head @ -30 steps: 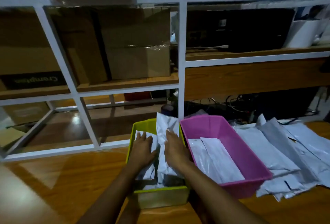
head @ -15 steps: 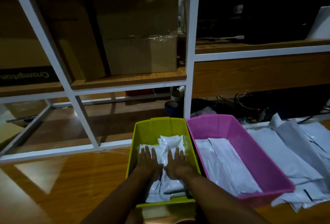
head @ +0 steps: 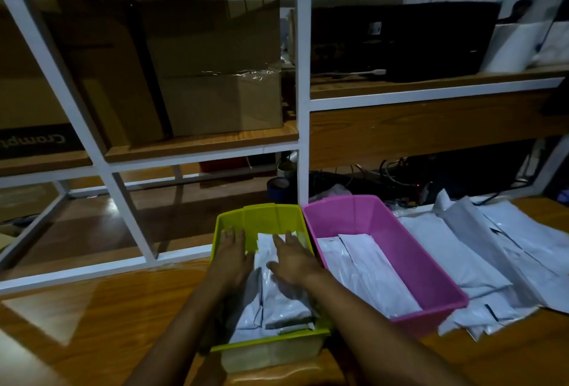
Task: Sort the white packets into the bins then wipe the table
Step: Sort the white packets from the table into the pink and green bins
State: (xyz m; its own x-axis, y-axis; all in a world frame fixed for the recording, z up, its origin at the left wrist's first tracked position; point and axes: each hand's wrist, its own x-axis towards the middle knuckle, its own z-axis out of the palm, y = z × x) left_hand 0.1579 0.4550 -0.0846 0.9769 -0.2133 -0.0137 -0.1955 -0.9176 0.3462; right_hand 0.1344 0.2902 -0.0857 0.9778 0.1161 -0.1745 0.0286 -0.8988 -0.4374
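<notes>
Green bin: I log both hands, left hand and right hand, fingers spread flat, grasping nothing, apparently pressing white packets down so more fit.

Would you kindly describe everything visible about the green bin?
The green bin is a lime, rectangular, open-topped tub that looks like plastic. It stands upright on the wooden table, its long side against the pink bin. White packets fill it, and both hands, left and right, lie flat on them.

Glossy wood table; smooth plastic bins; crinkled plastic packets
</notes>
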